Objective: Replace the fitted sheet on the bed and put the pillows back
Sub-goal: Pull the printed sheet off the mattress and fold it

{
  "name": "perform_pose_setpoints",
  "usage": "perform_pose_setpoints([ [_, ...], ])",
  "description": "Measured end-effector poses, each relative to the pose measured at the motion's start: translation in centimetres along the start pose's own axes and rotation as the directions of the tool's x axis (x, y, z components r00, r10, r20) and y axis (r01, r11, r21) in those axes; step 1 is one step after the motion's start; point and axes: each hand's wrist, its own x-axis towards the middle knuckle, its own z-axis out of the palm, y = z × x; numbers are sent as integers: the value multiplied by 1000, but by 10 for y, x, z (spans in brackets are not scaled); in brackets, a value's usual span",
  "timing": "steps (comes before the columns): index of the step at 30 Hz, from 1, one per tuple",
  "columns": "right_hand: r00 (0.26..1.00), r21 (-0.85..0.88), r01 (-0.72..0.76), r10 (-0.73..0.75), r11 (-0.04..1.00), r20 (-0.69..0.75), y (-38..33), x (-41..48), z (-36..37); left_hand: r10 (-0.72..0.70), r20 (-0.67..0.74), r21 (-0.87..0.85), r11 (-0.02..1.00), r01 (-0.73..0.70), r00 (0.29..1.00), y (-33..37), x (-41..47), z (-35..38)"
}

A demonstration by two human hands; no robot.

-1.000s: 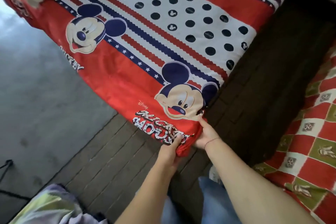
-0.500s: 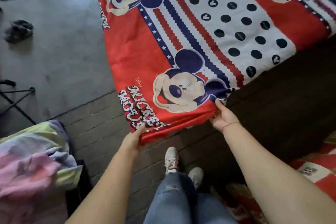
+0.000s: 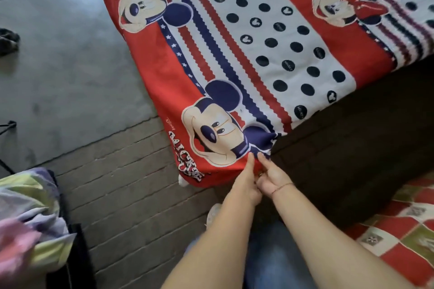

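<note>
You were stretching the sheet over the near corner of the bed. Your left hand and right hand sat together at that corner, fingers apparently pinching its hem. Next, you needed to pull down and tuck underneath.

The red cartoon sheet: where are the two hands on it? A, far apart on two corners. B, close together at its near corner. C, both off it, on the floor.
B: the left hand and right hand hold the sheet side by side at its near corner.
</note>
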Motion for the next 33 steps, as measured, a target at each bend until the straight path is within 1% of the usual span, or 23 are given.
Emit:
perform_pose_setpoints([
  [1, 1000, 30, -9, 9, 999, 17, -2, 1, 0, 82, -42, -49, 995, -84, 996, 2, 7, 1],
  [3, 997, 101, -58, 53, 993, 53, -6, 0, 2, 230, -105, -91, 967, -240, 967, 4, 14, 1],
  [5, 990, 119, -126, 117, 985, 81, -11, -2, 7, 291, -139, -128, 943, -308, 947, 5, 20, 0],
  [8, 988, 113, -145, 138, 983, 66, -27, 5, 10, 339, -175, -175, 913, -368, 924, 7, 19, 3],
  [10, 993, 105, -116, 112, 988, 36, -47, 13, 8, 354, -221, -195, 897, -397, 909, 8, 17, 1],
  [12, 994, 99, -103, 100, 990, 37, -77, 21, 4, 359, -252, -213, 885, -414, 899, 8, 17, -1],
  [14, 996, 51, -85, 83, 995, 42, -117, 30, -5, 373, -280, -239, 865, -441, 884, 1, 18, -2],
  [17, 998, -5, -68, 68, 998, 10, -171, 47, -22, 402, -325, -236, 842, -485, 856, -12, 20, -3],
  [19, 998, -92, -58, 60, 994, 24, -187, 48, -26, 413, -352, -255, 821, -511, 840, -15, 20, -1],
  [21, 996, -142, -78, 83, 987, 29, -190, 47, -27, 418, -370, -316, 783, -535, 830, -17, 20, 7],
  [23, 995, -179, -84, 91, 980, 32, -188, 45, -28, 416, -360, -385, 750, -539, 835, -21, 23, 23],
  [25, 997, -205, -68, 76, 976, 32, -187, 45, -35, 397, -319, -429, 749, -505, 860, -31, 28, 46],
  [27, 996, -208, -61, 73, 976, 49, -189, 44, -43, 358, -240, -435, 791, -430, 902, -43, 39, 76],
  [29, 995, -193, -62, 76, 979, 70, -192, 43, -47, 308, -138, -388, 858, -338, 941, -57, 49, 109],
  [31, 993, -193, -61, 78, 979, 85, -200, 42, -52, 248, -40, -366, 898, -245, 968, -72, 58, 141],
  [33, 992, -193, -71, 90, 979, 92, -204, 42, -55, 208, -31, -343, 917, -206, 978, -82, 65, 162],
])
